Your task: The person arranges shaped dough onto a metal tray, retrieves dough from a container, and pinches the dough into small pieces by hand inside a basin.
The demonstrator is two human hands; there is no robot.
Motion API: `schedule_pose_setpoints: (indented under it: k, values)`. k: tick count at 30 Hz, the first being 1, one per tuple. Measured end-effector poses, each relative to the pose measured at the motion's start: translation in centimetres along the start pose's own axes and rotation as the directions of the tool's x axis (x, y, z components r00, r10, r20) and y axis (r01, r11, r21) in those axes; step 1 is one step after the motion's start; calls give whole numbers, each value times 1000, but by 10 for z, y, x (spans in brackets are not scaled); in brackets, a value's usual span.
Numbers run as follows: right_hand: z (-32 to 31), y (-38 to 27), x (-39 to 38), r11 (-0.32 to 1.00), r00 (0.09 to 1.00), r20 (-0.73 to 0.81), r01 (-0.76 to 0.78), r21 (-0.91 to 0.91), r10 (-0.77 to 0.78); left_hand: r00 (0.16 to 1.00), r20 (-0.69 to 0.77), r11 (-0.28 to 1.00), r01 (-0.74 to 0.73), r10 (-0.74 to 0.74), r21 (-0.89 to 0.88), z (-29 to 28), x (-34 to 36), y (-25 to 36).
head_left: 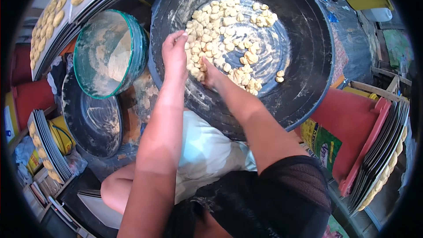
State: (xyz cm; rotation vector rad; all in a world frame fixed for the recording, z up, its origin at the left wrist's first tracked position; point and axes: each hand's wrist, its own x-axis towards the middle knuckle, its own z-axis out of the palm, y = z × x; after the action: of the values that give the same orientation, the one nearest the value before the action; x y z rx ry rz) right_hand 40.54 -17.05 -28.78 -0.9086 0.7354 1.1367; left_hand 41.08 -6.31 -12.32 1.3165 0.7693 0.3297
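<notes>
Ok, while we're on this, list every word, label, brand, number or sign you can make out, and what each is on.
Green-and-yellow package by the red bin: large pale lettering on green; wording withheld.
Yellow container left of the tray stack: reddish print, too small to read reliably.
Pale label at the far left: too small to read.
Black basin and dough pieces: no lettering visible.

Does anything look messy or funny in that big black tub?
A little. Two small dough pieces sit off to the right, apart from the other dough balls. Pale powdery smears also streak the black tub, so its wall looks messy. I see nothing broken.
</notes>
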Motion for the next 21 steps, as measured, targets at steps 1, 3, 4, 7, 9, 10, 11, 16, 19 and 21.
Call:
schedule_pose_setpoints:
  k: [1, 3, 4, 7, 9, 10, 11, 16, 19, 21]
  values:
    - [32, -10, 4, 980, 1000, 12, 16, 196, -19, 1000, -3, 999, 12, -12, -32, -7, -3, 3]
    - [-4, -67, 54, 800, 930, 100, 246, 547, -355, 991, 134, 992, 43, -28, -117, 47, -11, 3]
    - [26, -61, 52, 812, 935, 137, 203, 547, -326, 992, 123, 998, 34, -28, -46, 22, -8, 0]
    - [33, -90, 63, 667, 954, -49, 243, 705, -296, 989, 133, 998, 52, -57, 39, 11, -11, 3]
    - [-16, -113, 68, 626, 844, 51, 354, 695, -534, 979, 137, 989, 150, -149, -3, 12, -10, 7]
    - [-16, -105, 61, 653, 896, -68, 370, 661, -438, 985, 97, 989, 146, -144, -13, -5, -7, 10]
    - [-60, -132, 60, 631, 822, -241, 555, 541, -516, 980, 133, 988, 150, -144, -34, 13, -8, 13]
    - [-157, -144, 10, 485, 306, -445, 64, -872, -841, 967, 211, 988, 151, -146, -10, 12, -11, 16]
    - [-184, -109, 6, 103, 522, -326, -410, -906, -788, 944, 285, 984, 179, -164, -26, 39, -9, 14]
    - [-137, -73, 5, 83, 519, -259, -338, -938, -814, 947, 256, 981, 193, -192, 20, 19, -5, 3]
